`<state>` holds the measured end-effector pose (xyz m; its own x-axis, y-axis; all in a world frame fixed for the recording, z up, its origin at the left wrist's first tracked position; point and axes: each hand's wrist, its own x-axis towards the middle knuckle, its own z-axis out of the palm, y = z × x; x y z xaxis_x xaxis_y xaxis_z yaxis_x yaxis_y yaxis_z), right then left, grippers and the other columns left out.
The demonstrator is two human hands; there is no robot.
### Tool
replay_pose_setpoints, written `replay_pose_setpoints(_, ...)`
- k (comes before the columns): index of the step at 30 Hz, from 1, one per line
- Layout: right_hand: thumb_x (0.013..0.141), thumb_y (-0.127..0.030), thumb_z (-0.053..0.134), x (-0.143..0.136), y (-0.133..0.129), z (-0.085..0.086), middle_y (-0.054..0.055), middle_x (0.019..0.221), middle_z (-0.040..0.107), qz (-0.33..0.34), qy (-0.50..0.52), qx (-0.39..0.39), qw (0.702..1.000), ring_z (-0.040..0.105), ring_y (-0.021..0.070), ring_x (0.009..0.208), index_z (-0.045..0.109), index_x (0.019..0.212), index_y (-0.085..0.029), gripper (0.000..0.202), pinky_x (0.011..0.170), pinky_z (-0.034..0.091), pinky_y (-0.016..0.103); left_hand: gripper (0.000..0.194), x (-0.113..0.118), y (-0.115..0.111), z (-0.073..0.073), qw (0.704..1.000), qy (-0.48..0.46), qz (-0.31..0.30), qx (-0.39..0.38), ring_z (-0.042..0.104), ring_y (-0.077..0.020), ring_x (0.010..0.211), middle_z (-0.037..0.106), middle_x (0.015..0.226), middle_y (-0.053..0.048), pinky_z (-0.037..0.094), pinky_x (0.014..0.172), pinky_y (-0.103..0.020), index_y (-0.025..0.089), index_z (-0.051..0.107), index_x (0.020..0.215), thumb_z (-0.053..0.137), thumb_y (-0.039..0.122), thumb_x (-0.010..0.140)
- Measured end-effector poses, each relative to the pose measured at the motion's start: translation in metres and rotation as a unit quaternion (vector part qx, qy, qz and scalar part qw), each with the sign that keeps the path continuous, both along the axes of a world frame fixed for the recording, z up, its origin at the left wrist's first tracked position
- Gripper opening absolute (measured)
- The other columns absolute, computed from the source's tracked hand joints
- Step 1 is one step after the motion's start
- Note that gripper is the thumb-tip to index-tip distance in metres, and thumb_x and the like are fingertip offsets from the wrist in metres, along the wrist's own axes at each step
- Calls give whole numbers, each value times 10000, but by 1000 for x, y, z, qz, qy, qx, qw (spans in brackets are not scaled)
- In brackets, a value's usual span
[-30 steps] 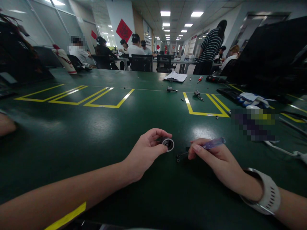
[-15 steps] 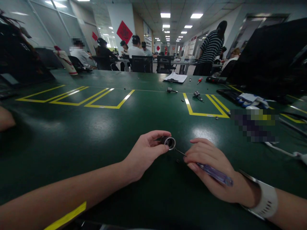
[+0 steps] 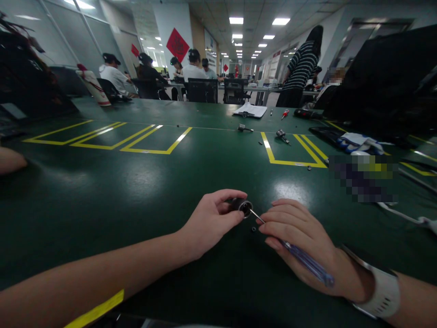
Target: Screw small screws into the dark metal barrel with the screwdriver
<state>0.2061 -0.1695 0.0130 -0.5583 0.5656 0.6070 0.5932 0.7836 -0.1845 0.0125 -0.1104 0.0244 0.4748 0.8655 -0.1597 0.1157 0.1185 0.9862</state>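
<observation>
Between the thumb and fingers of my left hand (image 3: 213,218) is a small dark metal cup-shaped part (image 3: 240,206), its round bright-rimmed mouth turned to the right. My right hand (image 3: 300,241) grips a screwdriver (image 3: 305,262) with a clear purplish handle. Its thin shaft points left, and the tip is at the mouth of the metal part; whether it touches the inside cannot be made out. A tiny dark ring-like piece (image 3: 253,229) lies on the green table just below the shaft.
Farther back lie two metal parts with stems (image 3: 243,128) (image 3: 282,135), a clipboard with paper (image 3: 250,110) and a red screwdriver (image 3: 285,113). Gloves (image 3: 361,143) and a white cable (image 3: 403,214) are at the right. Yellow tape (image 3: 297,164) marks the table. Another person's arm (image 3: 12,160) shows at left.
The metal part has shifted slightly right and down in my left hand. The screwdriver's tip has come from beside the rim to its mouth.
</observation>
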Motion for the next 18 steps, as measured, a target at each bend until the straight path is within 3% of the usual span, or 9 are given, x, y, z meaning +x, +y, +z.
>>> replay_pose_setpoints(9,843,-122,539,-8,-2,6,57,899,684,9,9,22,1000,626,158,849,581,986,-135,149,913,443,380,280,0,4,-7,997,24,0,75,652,-180,785,689,832,-48,507,745,-312,135,624,958,625,198,686)
replay_pose_setpoints(18,852,-139,535,-11,-6,7,63,887,682,2,-13,23,1000,617,162,851,597,949,-122,116,935,421,385,289,-2,3,-6,995,53,-2,91,661,-197,788,705,848,-71,521,724,-317,127,642,976,599,213,704)
